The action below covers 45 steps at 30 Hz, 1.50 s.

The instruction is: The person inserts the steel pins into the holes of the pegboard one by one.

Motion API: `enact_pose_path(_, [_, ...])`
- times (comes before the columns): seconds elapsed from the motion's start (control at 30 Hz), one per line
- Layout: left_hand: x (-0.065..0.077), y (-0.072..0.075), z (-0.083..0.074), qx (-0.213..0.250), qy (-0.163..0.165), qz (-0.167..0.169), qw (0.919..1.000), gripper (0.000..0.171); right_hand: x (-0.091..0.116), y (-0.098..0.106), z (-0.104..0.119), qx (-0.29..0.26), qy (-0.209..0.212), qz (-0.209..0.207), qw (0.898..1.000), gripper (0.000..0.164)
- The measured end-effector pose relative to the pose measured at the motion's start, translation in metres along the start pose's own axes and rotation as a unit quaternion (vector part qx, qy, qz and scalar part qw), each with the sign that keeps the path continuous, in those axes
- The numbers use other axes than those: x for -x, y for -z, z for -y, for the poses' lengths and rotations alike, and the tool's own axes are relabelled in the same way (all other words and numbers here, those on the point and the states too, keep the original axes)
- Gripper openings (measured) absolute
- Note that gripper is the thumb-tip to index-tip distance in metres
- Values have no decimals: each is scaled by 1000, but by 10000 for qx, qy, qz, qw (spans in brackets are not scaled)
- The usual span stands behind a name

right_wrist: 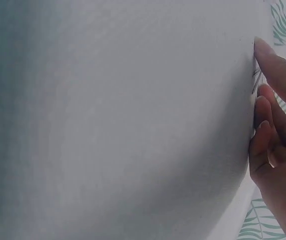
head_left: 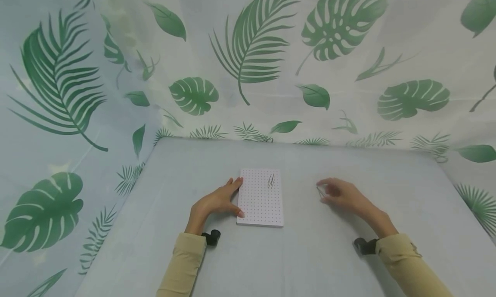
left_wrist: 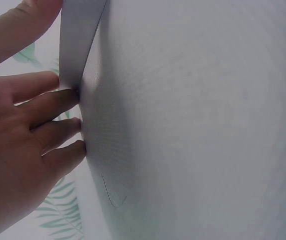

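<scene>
A white board (head_left: 253,202) with a grid of small dots or holes lies on the table. Several thin dark pins (head_left: 271,181) are on its upper right part. My left hand (head_left: 218,199) rests at the board's left edge, fingers spread, with the thumb near the lower corner and fingertips near the upper one; the left wrist view shows the board's side edge (left_wrist: 77,40) by the thumb. To the right of the board, my right hand (head_left: 341,194) holds thin pins (head_left: 320,191) low over the table between thumb and fingers. The pins (right_wrist: 256,81) are barely visible in the right wrist view.
A pale cloth covers the table (head_left: 294,254). Behind and beside it hangs a white curtain (head_left: 271,112) printed with green leaves. A thin curved thread or hair (left_wrist: 111,200) lies near my left hand. Each wrist wears a small black camera (head_left: 212,237).
</scene>
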<state>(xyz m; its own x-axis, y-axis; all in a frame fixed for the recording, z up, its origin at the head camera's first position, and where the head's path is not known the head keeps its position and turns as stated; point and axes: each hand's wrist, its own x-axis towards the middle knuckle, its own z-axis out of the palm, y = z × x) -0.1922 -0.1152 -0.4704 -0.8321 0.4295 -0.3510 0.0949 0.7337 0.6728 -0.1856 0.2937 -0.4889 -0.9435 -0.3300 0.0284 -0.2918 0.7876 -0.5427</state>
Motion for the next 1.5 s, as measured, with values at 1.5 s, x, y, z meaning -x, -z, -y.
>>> enact_pose_path(1.5, [-2, 0, 2, -95, 66, 17, 9999, 111, -24, -22, 55, -1001, 59, -995, 9900, 15])
